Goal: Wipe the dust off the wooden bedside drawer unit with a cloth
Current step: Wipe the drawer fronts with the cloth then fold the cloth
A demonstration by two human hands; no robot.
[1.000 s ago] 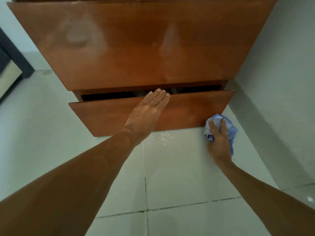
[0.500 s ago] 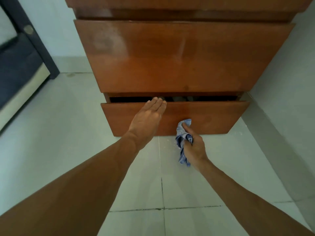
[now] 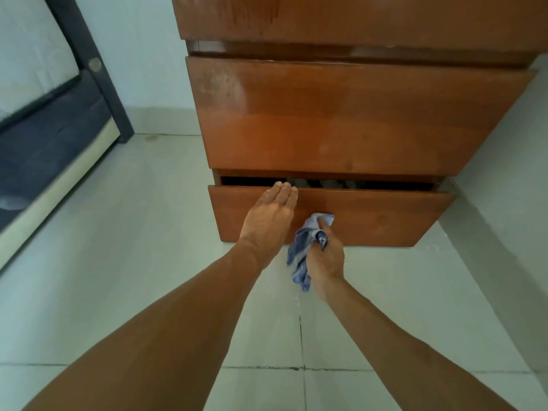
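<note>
The wooden drawer unit (image 3: 341,114) stands against the wall, its reddish-brown fronts showing faint dust smears. Its bottom drawer (image 3: 385,215) is pulled out a little, leaving a dark gap above. My left hand (image 3: 268,216) lies flat on that drawer's front with straight fingers reaching its top edge. My right hand (image 3: 324,256) grips a crumpled blue cloth (image 3: 302,247) and holds it against the lower middle of the same drawer front, just right of my left hand. A tail of cloth hangs below my fist.
A bed with a dark frame (image 3: 89,69) and pale mattress edge (image 3: 53,185) fills the left side. The grey tiled floor (image 3: 148,262) spreads below. A wall with a skirting strip (image 3: 498,262) runs close along the unit's right side.
My right hand has slid the cloth leftward along the bottom drawer front, from its right end to the middle. My left hand stays on the drawer. The view has pulled back.
</note>
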